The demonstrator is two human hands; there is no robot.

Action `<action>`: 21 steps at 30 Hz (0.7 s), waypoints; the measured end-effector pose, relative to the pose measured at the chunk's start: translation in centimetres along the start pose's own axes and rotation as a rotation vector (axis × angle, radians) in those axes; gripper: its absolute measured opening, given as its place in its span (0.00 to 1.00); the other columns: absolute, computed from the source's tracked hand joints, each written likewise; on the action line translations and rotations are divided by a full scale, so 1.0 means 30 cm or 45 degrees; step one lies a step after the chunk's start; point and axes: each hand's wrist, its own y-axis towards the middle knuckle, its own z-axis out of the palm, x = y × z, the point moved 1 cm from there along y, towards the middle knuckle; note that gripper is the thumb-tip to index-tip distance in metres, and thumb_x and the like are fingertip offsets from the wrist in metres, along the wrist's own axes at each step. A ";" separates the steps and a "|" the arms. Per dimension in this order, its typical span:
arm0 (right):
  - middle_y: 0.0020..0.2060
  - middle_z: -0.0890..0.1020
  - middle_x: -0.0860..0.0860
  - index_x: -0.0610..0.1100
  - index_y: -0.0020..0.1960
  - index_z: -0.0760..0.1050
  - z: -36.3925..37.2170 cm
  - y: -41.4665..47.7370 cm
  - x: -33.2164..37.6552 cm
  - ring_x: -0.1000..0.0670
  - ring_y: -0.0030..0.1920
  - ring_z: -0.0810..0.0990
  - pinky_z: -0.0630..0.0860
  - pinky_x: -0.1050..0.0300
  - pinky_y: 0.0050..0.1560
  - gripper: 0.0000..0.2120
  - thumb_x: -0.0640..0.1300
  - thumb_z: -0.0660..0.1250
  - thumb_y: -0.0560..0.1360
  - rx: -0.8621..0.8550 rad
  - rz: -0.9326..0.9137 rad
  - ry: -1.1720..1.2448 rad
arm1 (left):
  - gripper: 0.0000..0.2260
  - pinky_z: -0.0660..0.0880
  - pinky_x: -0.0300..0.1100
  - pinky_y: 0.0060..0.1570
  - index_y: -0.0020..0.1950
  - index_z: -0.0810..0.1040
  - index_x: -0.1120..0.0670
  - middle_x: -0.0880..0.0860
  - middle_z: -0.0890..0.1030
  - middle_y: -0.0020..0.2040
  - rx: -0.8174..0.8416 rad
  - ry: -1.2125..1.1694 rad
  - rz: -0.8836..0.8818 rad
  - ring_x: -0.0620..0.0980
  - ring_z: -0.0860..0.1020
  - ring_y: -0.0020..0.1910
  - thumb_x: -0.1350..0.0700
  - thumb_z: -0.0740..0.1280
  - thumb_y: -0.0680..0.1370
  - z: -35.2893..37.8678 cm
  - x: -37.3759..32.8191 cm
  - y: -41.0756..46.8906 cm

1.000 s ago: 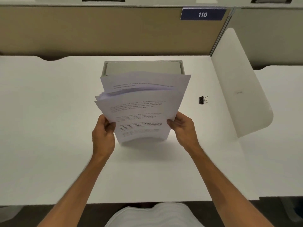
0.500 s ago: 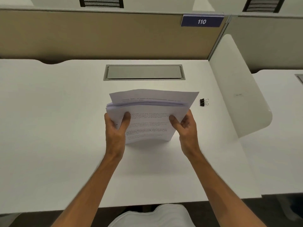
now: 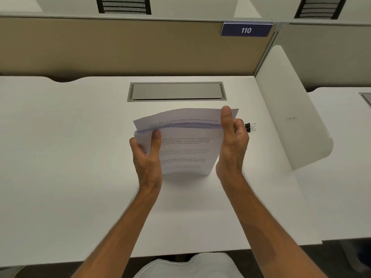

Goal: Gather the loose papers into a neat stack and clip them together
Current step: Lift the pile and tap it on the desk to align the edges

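**paperguy:** Both hands grip the papers (image 3: pixel 186 149) upright on the tabletop (image 3: pixel 80 157): left hand (image 3: pixel 147 157), right hand (image 3: pixel 231 145). Top edges look uneven?

**deskmod:** Loosen slightly, tap the bottom edge level. Binder clip (image 3: pixel 249 127) sits just right.

A single head-worn camera looks forward and steeply down onto the white bench (image 3: pixel 60 157), close over the person's forearms. Its wide angle also reaches the tan partition (image 3: pixel 110 49) behind the bench.
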 end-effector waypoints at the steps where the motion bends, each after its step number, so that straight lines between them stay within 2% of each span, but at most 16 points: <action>1: 0.31 0.79 0.58 0.54 0.36 0.68 0.006 0.007 0.011 0.59 0.30 0.79 0.75 0.65 0.33 0.21 0.71 0.67 0.67 -0.026 0.003 -0.004 | 0.09 0.79 0.34 0.42 0.56 0.71 0.35 0.36 0.81 0.48 0.002 0.006 0.002 0.39 0.81 0.49 0.40 0.66 0.77 -0.002 0.002 0.001; 5: 0.26 0.73 0.60 0.55 0.31 0.66 0.027 0.022 0.045 0.60 0.26 0.74 0.71 0.67 0.29 0.21 0.68 0.70 0.67 -0.090 0.012 -0.027 | 0.10 0.79 0.32 0.42 0.57 0.70 0.33 0.34 0.81 0.48 0.011 0.046 0.005 0.37 0.81 0.49 0.40 0.65 0.77 -0.012 0.010 0.003; 8: 0.26 0.74 0.62 0.52 0.37 0.69 0.027 0.022 0.041 0.63 0.26 0.75 0.70 0.70 0.27 0.17 0.62 0.71 0.69 -0.100 0.009 -0.095 | 0.09 0.79 0.33 0.42 0.56 0.70 0.31 0.34 0.80 0.47 0.036 0.043 0.010 0.37 0.81 0.49 0.38 0.66 0.77 -0.018 0.016 0.004; 12: 0.30 0.78 0.62 0.48 0.45 0.74 0.017 0.015 0.014 0.63 0.30 0.77 0.72 0.68 0.29 0.16 0.58 0.72 0.68 -0.089 0.035 -0.161 | 0.15 0.78 0.34 0.43 0.56 0.72 0.40 0.35 0.80 0.45 0.023 0.007 -0.008 0.37 0.80 0.46 0.36 0.67 0.74 -0.024 0.018 0.011; 15: 0.36 0.80 0.58 0.49 0.48 0.75 0.010 0.014 -0.001 0.58 0.34 0.78 0.73 0.64 0.31 0.16 0.57 0.72 0.67 -0.065 0.093 -0.179 | 0.14 0.77 0.32 0.41 0.55 0.72 0.41 0.34 0.80 0.43 0.023 0.001 -0.006 0.36 0.80 0.45 0.37 0.67 0.75 -0.025 0.020 0.014; 18: 0.44 0.79 0.54 0.51 0.58 0.73 -0.001 0.018 -0.007 0.61 0.37 0.79 0.73 0.68 0.32 0.23 0.56 0.73 0.66 -0.032 0.107 -0.125 | 0.14 0.76 0.30 0.40 0.55 0.72 0.42 0.34 0.80 0.42 0.016 -0.003 -0.010 0.35 0.80 0.44 0.37 0.66 0.75 -0.025 0.020 0.017; 21: 0.61 0.75 0.53 0.56 0.67 0.68 -0.019 0.028 -0.012 0.56 0.54 0.78 0.75 0.67 0.40 0.30 0.57 0.72 0.68 0.088 0.095 -0.120 | 0.14 0.77 0.32 0.40 0.54 0.73 0.41 0.35 0.80 0.42 0.009 -0.002 -0.019 0.37 0.80 0.43 0.35 0.65 0.74 -0.024 0.019 0.021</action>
